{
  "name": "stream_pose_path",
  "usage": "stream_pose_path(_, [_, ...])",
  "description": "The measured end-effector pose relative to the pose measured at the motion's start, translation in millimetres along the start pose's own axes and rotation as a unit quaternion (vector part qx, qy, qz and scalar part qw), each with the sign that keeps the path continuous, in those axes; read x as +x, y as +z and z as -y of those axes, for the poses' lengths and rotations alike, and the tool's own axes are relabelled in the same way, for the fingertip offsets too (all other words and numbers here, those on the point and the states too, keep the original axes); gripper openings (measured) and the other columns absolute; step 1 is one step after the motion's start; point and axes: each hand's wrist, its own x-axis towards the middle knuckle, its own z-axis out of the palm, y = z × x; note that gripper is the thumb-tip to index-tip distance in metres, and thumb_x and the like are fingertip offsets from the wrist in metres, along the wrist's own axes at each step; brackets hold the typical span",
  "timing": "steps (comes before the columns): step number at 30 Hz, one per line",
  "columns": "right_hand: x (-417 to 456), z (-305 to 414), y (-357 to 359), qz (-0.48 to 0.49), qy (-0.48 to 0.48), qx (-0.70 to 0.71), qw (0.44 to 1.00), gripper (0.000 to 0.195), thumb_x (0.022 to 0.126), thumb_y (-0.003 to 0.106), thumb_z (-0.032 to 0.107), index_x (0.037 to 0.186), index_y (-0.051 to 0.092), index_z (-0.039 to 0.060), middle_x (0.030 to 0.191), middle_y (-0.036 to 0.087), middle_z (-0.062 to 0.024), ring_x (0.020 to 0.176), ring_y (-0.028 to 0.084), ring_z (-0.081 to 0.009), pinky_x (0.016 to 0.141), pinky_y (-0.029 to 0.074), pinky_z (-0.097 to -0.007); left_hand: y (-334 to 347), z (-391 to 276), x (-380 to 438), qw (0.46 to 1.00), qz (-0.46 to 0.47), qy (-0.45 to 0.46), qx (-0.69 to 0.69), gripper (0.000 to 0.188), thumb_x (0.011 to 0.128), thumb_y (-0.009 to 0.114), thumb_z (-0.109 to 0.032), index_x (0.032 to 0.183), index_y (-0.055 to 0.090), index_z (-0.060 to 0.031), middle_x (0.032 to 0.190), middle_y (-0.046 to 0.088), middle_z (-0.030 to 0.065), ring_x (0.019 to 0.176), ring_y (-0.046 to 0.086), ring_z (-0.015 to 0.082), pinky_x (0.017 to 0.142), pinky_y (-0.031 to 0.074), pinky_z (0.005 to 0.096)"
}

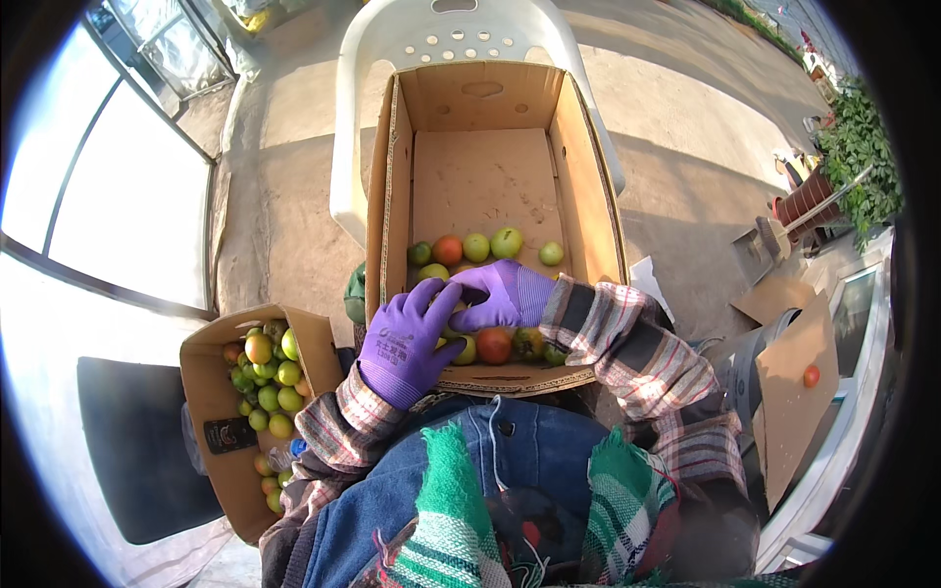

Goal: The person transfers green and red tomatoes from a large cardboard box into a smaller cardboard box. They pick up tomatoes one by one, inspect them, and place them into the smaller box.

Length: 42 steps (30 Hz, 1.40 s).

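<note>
A large cardboard box (481, 173) lies before me, with green and red tomatoes at its near end. My left hand (415, 338), in a purple glove, is over the near left part of the box, its fingers pointing up and right. My right hand (500, 294), gloved alike, reaches in from the right, thumb and fingers apart, its fingertips close to the left hand's. Part of a tomato shows between them; whether either hand holds it is hidden. A red tomato (493, 345) and several others lie below my hands. A green tomato (506, 243) is in the row beyond them.
A white plastic chair (345, 147) stands behind and under the box. At left, a smaller cardboard box (198, 367) holds many tomatoes and a plastic bottle (281, 457). One small tomato (811, 376) is on a cardboard piece (790, 419) at right. A dustpan (761, 250) is farther right.
</note>
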Motion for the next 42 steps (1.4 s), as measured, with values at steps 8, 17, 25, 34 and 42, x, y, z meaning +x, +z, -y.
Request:
stream_pose_path(8, [-4.1,9.0,-8.0,0.014,0.058,0.219,0.974,0.053,0.103,0.064,0.045,0.135,0.064,0.0035,0.102,0.072,-0.0044,0.087,0.069,-0.0145,0.076,0.057,-0.0297,1.1,3.5,-5.6,0.985,-0.106,-0.041,-0.126,0.065,0.078,0.083,-0.014,0.136,0.056,-0.0027,0.127,0.063,0.0212,0.114,0.064,0.0404,0.097,0.054,0.045])
stream_pose_path(17, [1.5,-12.5,27.6,0.151,0.191,-0.379,0.893,0.04,0.09,0.064,0.04,0.114,0.072,0.0082,0.108,0.075,-0.0165,0.102,0.073,-0.0336,0.087,0.058,-0.0474,0.4,7.1,-15.6,0.943,-0.163,-0.14,-0.255,0.064,0.085,0.083,-0.015,0.14,0.056,0.0012,0.129,0.068,0.0174,0.121,0.066,0.0266,0.104,0.052,0.0384])
stream_pose_path(25, [0.3,-26.3,45.1,0.242,0.208,-0.403,0.858,0.039,0.091,0.06,0.036,0.112,0.077,0.0082,0.115,0.075,-0.0176,0.109,0.072,-0.0354,0.091,0.057,-0.0482,4.4,15.1,-19.4,0.92,-0.161,-0.128,-0.333,0.063,0.089,0.08,-0.019,0.143,0.054,0.0029,0.133,0.065,0.0146,0.122,0.063,0.0216,0.107,0.049,0.0367])
stream_pose_path(34, [-2.5,-40.0,51.2,0.235,0.213,-0.397,0.861,0.035,0.091,0.06,0.031,0.113,0.078,0.0106,0.114,0.076,-0.0157,0.108,0.073,-0.0353,0.089,0.057,-0.0489,3.8,11.2,-17.4,0.925,-0.176,-0.125,-0.314,0.063,0.084,0.084,-0.023,0.138,0.059,-0.0025,0.129,0.067,0.0168,0.12,0.066,0.03,0.104,0.051,0.0397])
stream_pose_path(42, [6.8,-20.9,43.2,0.236,0.207,-0.447,0.838,0.035,0.089,0.065,0.038,0.107,0.079,0.011,0.109,0.077,-0.0145,0.101,0.074,-0.0345,0.083,0.059,-0.0478,3.9,12.1,-19.1,0.914,-0.178,-0.127,-0.34,0.063,0.085,0.084,-0.023,0.138,0.059,-0.0026,0.129,0.067,0.0165,0.12,0.066,0.0295,0.104,0.051,0.0395])
